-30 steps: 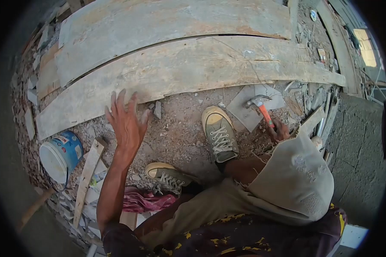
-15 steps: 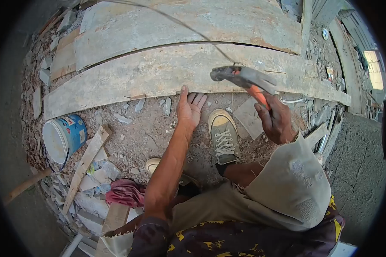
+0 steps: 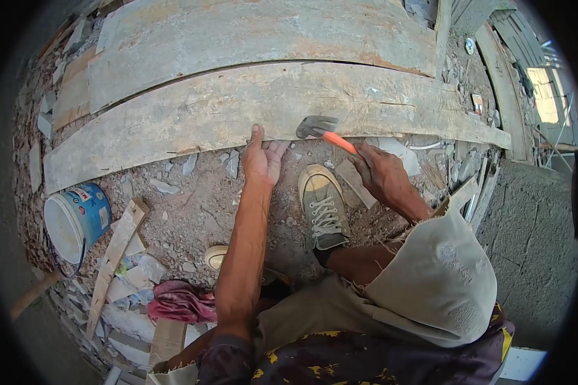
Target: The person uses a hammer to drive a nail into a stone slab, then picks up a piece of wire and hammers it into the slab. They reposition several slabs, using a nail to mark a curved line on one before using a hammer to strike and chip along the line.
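Note:
My left hand (image 3: 262,158) grips the near edge of a long, worn wooden board (image 3: 192,119), its thumb on top and its fingers reaching beneath. To the right, my right hand (image 3: 380,172) is wrapped round the orange handle of a claw hammer (image 3: 315,127). The dark metal head is over the board's near edge, right of my left thumb; whether it touches the wood I cannot tell. Behind this board lies a wider flat panel (image 3: 257,38).
A blue and white bucket (image 3: 77,221) stands at the left, with a loose wooden strip (image 3: 117,263) and a dark red cloth (image 3: 181,301) nearer me. Rubble covers the ground around my shoes (image 3: 324,208). A concrete slab (image 3: 526,237) is at the right.
The hammer has come down and left to the board's edge, and my right hand has moved lower and left with it. My left hand keeps its hold while the whole view has shifted slightly.

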`<action>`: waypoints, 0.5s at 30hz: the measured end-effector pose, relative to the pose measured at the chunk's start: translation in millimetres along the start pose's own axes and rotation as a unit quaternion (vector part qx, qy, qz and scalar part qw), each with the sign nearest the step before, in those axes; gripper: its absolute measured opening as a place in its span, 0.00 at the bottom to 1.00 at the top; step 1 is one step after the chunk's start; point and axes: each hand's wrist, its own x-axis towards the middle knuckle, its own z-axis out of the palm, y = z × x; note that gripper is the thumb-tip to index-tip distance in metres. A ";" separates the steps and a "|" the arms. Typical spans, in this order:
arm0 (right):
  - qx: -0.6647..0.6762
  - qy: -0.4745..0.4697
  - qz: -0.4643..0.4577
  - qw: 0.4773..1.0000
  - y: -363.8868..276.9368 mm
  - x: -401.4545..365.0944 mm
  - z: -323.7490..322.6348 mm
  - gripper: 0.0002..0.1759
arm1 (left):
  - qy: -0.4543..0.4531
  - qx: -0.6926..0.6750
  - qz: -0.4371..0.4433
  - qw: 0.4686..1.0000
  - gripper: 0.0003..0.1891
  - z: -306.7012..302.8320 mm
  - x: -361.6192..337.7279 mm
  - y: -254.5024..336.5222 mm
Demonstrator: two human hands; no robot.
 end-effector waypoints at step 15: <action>0.033 0.115 0.063 0.991 -31.4 2.2 -33.7 0.12 | 0.013 0.024 0.014 1.000 0.29 0.6 -12.4 -0.5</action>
